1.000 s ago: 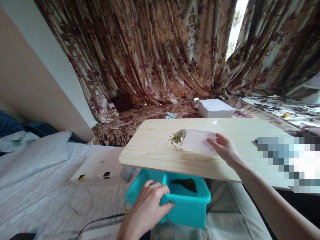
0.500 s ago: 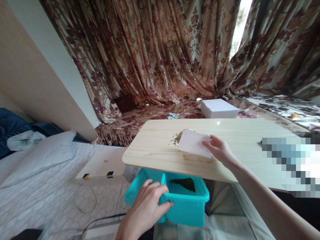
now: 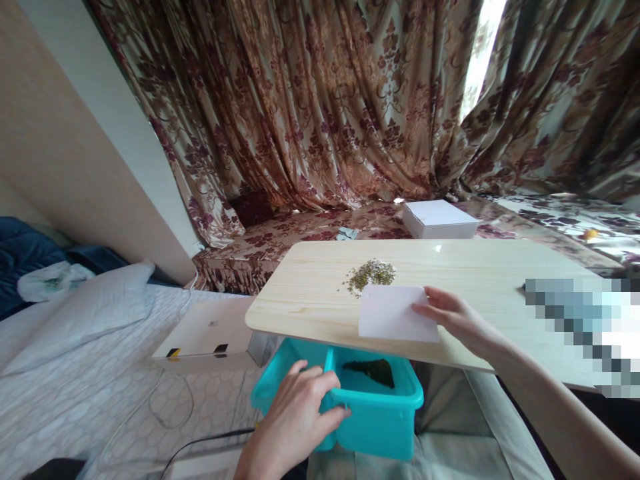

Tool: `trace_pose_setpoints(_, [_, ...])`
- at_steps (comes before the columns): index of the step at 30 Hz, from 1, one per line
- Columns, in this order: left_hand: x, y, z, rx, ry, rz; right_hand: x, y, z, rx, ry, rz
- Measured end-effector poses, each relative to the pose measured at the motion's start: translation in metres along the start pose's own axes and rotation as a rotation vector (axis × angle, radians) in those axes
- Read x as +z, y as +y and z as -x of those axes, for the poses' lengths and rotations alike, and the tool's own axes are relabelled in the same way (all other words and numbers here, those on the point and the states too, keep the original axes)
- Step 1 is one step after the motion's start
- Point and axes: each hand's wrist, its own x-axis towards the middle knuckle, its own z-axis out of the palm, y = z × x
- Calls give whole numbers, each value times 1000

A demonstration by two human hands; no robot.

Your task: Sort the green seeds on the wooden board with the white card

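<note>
My right hand (image 3: pixel 457 319) pinches a white card (image 3: pixel 395 313) by its right edge, holding it upright-tilted on the pale wooden tabletop (image 3: pixel 310 293). Just beyond the card lies a small heap of greenish grains (image 3: pixel 371 273). Below the table's front edge my left hand (image 3: pixel 295 420) grips the rim of a turquoise plastic tub (image 3: pixel 377 417). A dark green pile (image 3: pixel 370 370) lies inside the tub.
A white box (image 3: pixel 437 219) sits on the patterned cloth behind the table, before heavy floral curtains (image 3: pixel 325 100). A flat white box (image 3: pixel 205 333) and a dark cable (image 3: pixel 200 443) lie on the quilted bed at left. A pixelated patch covers the table's right end.
My right hand drew the card back toward the table's front edge, uncovering the grain heap. The left hand stayed on the tub.
</note>
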Motion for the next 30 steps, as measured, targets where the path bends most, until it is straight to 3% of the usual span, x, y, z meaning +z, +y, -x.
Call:
trace_pose_setpoints(7, [6, 8, -2, 13, -21, -2, -17, 6, -10, 62, 253, -29])
trace_pose_setpoints(17, [11, 9, -6, 30, -42, -18, -3, 11, -10, 18, 280, -15])
trace_pose_setpoints(30, [13, 7, -5, 40, -28, -12, -9, 10, -16, 5, 319, 5])
